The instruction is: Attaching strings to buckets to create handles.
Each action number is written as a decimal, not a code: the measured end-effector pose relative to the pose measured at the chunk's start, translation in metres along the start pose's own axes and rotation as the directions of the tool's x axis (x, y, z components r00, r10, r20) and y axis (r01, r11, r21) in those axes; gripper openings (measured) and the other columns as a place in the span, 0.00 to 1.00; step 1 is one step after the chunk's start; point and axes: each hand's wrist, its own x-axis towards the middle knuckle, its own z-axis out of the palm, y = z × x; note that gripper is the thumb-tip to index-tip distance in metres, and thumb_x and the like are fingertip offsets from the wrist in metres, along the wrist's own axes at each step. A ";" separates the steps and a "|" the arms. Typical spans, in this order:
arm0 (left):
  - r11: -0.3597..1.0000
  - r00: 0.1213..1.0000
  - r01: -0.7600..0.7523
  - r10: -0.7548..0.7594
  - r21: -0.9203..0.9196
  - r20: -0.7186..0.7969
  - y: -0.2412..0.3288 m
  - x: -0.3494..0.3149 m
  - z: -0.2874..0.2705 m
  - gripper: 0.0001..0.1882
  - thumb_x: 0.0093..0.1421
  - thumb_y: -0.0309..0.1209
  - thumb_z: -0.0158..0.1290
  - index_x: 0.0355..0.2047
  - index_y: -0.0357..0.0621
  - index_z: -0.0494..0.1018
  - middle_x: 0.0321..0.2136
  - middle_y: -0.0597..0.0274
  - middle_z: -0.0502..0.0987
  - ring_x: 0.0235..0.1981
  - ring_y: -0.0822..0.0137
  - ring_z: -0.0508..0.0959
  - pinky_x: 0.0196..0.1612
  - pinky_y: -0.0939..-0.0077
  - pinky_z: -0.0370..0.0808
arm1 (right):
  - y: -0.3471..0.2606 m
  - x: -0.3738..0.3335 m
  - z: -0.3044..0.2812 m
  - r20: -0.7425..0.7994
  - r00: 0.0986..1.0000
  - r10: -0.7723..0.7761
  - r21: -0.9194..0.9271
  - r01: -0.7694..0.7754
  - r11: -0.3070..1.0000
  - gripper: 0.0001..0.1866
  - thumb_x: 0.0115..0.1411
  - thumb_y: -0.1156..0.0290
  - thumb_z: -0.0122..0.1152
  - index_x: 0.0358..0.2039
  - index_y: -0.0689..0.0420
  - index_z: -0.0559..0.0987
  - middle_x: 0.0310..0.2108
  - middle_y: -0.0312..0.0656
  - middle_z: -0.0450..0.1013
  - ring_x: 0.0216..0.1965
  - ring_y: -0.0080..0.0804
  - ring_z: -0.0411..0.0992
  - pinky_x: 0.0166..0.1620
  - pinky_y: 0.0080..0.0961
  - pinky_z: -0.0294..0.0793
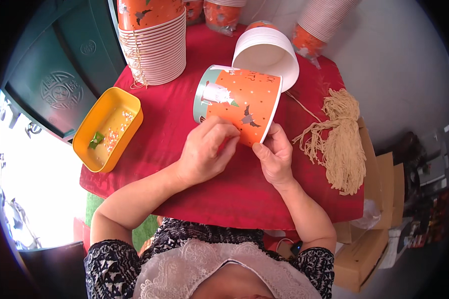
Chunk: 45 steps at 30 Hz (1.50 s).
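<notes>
An orange paper bucket point(244, 102) with bats, a white figure and a green base band lies tilted on its side above the red table, its white rim to the right. My right hand point(277, 157) pinches that rim from below, thumb on the outer wall. Against the lower wall, my left hand point(209, 147) is closed with its fingertips pinched together; what they hold, if anything, is hidden. Just behind sits a stack of similar buckets point(267, 52) on its side, its white open mouth toward me.
On the red tablecloth point(159, 134), a yellow tub point(134, 117) at left holds small pale and pink bits and a green piece. A tall bucket stack point(152, 50) with strings stands behind it. Tan yarn point(346, 144) lies at right; more wrapped stacks point(319, 30) stand behind. Cardboard boxes point(361, 254) are at lower right.
</notes>
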 end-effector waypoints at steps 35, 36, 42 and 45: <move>0.983 0.984 0.175 -0.173 -0.061 0.032 0.001 -0.012 0.011 0.08 0.52 0.17 0.57 0.30 0.38 0.69 0.28 0.54 0.72 0.30 0.54 0.75 0.32 0.66 0.73 | 0.008 -0.006 0.012 0.073 0.983 -0.170 -0.561 0.181 0.808 0.15 0.53 0.85 0.61 0.41 0.61 0.70 0.33 0.40 0.69 0.32 0.28 0.72 0.35 0.23 0.74; 0.986 0.988 0.152 -0.149 -0.066 0.047 0.002 -0.011 0.011 0.08 0.52 0.16 0.57 0.30 0.38 0.69 0.29 0.55 0.72 0.30 0.57 0.75 0.32 0.68 0.73 | 0.004 -0.005 0.014 0.097 0.970 -0.225 -0.601 0.237 0.763 0.15 0.54 0.85 0.60 0.41 0.61 0.70 0.34 0.41 0.69 0.32 0.29 0.73 0.34 0.24 0.75; 0.996 0.996 0.085 -0.086 0.040 0.006 0.007 0.016 -0.019 0.08 0.51 0.14 0.55 0.29 0.36 0.71 0.29 0.56 0.73 0.30 0.61 0.76 0.35 0.72 0.74 | -0.013 0.002 0.002 0.173 0.821 -0.544 -0.828 0.420 0.372 0.13 0.53 0.87 0.59 0.38 0.61 0.72 0.34 0.44 0.71 0.34 0.42 0.70 0.36 0.35 0.68; 0.966 0.985 0.171 -0.162 0.193 -0.064 0.005 0.028 -0.060 0.06 0.53 0.17 0.56 0.29 0.37 0.71 0.25 0.55 0.72 0.28 0.60 0.75 0.31 0.70 0.73 | -0.024 0.011 -0.004 0.283 0.717 -0.638 -0.856 0.489 0.170 0.13 0.53 0.84 0.62 0.38 0.58 0.74 0.34 0.39 0.71 0.35 0.37 0.70 0.42 0.35 0.65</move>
